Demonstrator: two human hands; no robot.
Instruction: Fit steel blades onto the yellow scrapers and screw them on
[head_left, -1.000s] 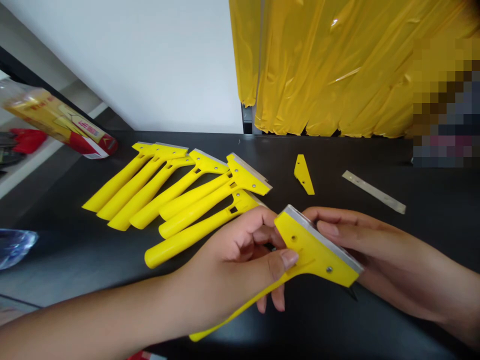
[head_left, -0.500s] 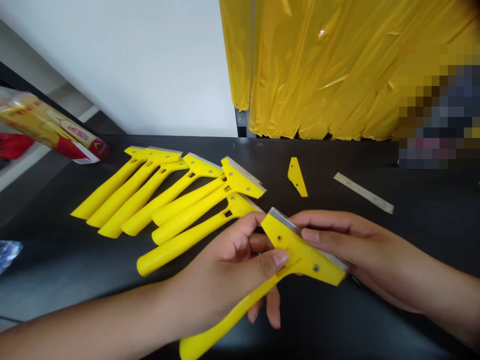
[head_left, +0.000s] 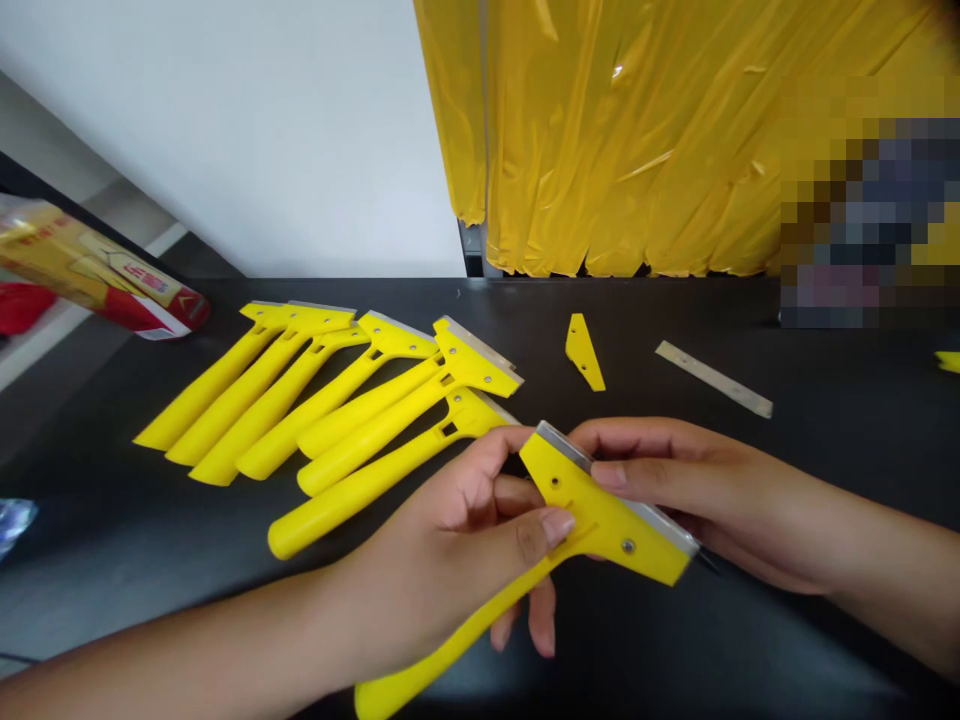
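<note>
My left hand (head_left: 472,540) is closed round the neck of a yellow scraper (head_left: 637,515), thumb pressed on its head. The scraper slants, its handle running down to the bottom edge. Along the far edge of the head lies a grey metal blade (head_left: 566,447). My right hand (head_left: 712,490) pinches that edge, thumb in front and fingers behind, mostly hidden. One hole in the head is bare; the other holds a screw (head_left: 628,546). A thin dark tip (head_left: 707,563) pokes out by the blade's right end; I cannot tell what it belongs to.
Several yellow scrapers (head_left: 360,490) lie overlapping on the black table (head_left: 750,660) at left. Beyond my hands lie a yellow plate with two holes (head_left: 585,352) and a loose blade strip (head_left: 716,380). A red and yellow package (head_left: 142,280) stands far left; yellow plastic sheeting (head_left: 600,140) hangs behind.
The view has shifted slightly, so the things on the table appear a little further left. Both hands keep their hold on the scraper, and the dark tip shows more beside the blade.
</note>
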